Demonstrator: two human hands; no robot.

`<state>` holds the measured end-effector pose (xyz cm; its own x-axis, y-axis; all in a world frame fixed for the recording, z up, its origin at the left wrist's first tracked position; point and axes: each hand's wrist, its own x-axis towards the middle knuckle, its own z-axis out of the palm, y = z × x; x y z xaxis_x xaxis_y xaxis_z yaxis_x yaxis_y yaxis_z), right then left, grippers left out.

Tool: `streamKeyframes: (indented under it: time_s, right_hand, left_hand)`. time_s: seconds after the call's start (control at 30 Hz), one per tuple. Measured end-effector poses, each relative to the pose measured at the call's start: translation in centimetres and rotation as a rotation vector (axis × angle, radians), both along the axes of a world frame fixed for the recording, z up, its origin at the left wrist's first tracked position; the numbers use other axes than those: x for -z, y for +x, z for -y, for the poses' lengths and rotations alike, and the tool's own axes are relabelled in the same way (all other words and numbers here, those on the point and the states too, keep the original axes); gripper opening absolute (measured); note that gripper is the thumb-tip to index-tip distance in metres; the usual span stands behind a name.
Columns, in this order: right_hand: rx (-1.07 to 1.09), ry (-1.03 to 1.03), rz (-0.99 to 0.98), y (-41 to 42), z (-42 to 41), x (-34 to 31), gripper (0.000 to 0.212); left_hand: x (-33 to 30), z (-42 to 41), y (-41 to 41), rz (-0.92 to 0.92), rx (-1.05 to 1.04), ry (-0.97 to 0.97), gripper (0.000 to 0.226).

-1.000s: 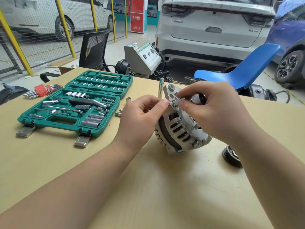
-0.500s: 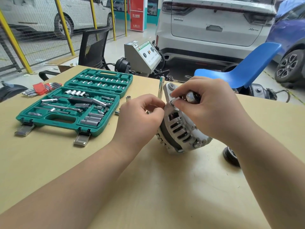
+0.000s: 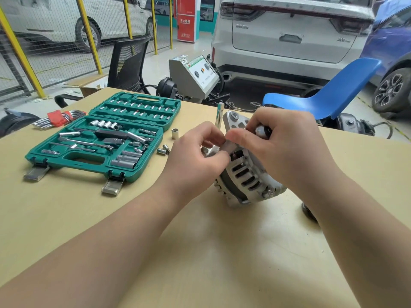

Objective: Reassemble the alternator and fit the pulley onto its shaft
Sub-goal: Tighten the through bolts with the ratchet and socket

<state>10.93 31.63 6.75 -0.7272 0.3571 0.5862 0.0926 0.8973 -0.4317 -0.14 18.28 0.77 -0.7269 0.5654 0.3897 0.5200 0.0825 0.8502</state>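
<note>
1. The alternator [image 3: 242,174] stands on edge on the table [image 3: 200,252], near its middle, just at 3 o'clock from the left hand [image 3: 195,156] and under the right hand [image 3: 287,147].
2. Its shaft axis seems to run roughly from 10 o'clock to 4 o'clock, with the slotted rim facing the person; the coming move likely turns on a small fastener at the casing's top edge, where both hands' fingertips meet.
3. The left hand's fingers are curled, thumb and forefinger pinching at something small against the casing; what it is cannot be made out.
4. The right hand is wrapped over the alternator's top and curled round a pale, rounded handle [image 3: 261,130], perhaps a small driver; its tip is hidden.
5. The pulley [image 3: 308,212] lies on the table at 4 o'clock from the alternator, mostly hidden behind the right forearm; the right hand is nearer to it.
6. An upright steel rod [image 3: 219,114] stands just behind the alternator at 11 o'clock; its foot is hidden.
7. The open green socket case [image 3: 106,141] lies well apart at 9 o'clock, loose sockets [image 3: 163,150] between.
</note>
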Motion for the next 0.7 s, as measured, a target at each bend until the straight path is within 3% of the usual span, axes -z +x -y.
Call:
streamKeyframes:
  time_s: [0.23,0.3,0.43,0.63,0.7]
  right_hand:
    - [-0.050,-0.034,-0.008,0.1,-0.7,0.1,0.034]
    - [-0.059,-0.018,0.015,0.1,-0.8,0.0,0.033]
    - [-0.038,0.074,0.054,0.5,-0.9,-0.4,0.035]
    - [-0.066,0.134,0.112,0.9,-0.6,-0.9,0.003]
    - [-0.033,0.163,0.079,0.6,-0.3,-0.5,0.016]
  left_hand:
    - [1.5,-0.7,0.6,-0.138,0.010,0.172,0.036]
    - [1.6,-0.9,0.6,-0.172,0.055,0.230,0.030]
    - [1.6,-1.1,0.6,-0.099,0.060,0.265,0.021]
    - [1.9,-1.3,0.7,-0.094,0.018,0.264,0.029]
    - [2.2,-1.3,0.5,-0.067,0.008,0.234,0.043]
